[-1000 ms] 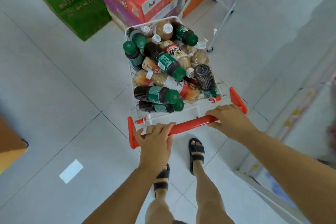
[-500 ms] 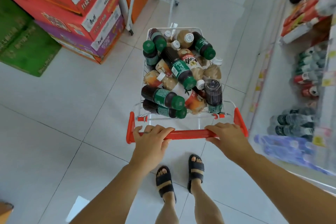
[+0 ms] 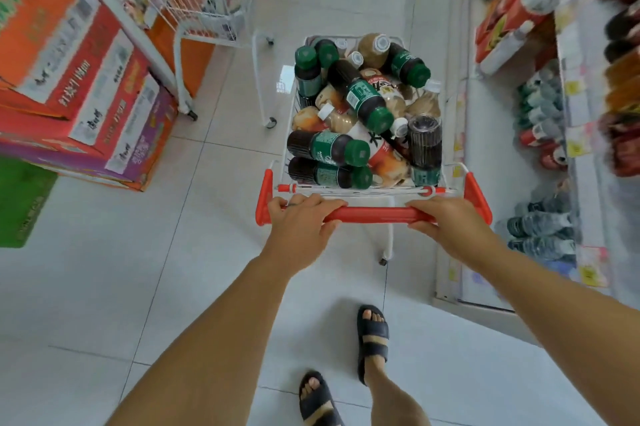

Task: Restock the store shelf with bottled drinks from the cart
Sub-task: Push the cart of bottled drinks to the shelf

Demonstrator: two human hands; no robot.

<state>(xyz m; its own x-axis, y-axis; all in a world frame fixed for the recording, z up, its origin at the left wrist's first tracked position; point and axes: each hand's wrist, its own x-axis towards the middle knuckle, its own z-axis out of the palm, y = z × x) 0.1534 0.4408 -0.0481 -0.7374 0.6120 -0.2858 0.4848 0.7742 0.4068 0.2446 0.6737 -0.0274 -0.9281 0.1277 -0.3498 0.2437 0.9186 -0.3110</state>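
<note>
A small white wire cart (image 3: 290, 135) with a red handle bar (image 3: 375, 214) stands in front of me on the tiled floor. It is heaped with bottled drinks: dark bottles with green caps and green labels (image 3: 329, 148) and pale brown bottles with white caps (image 3: 372, 51). My left hand (image 3: 300, 228) grips the left part of the handle bar. My right hand (image 3: 450, 226) grips its right part. The store shelf (image 3: 568, 103) runs along the right, with rows of bottles on its levels.
Stacked red, orange and purple cartons (image 3: 86, 86) stand at the left, with a green carton (image 3: 20, 200) beside them. A second white wire cart (image 3: 211, 3) stands ahead on the left. My sandalled feet (image 3: 372, 339) are on the floor behind the cart.
The cart has swung to the right and rolled forward along the aisle. The shelf has come into view on the right and the cartons have shifted left. Both hands stay on the handle.
</note>
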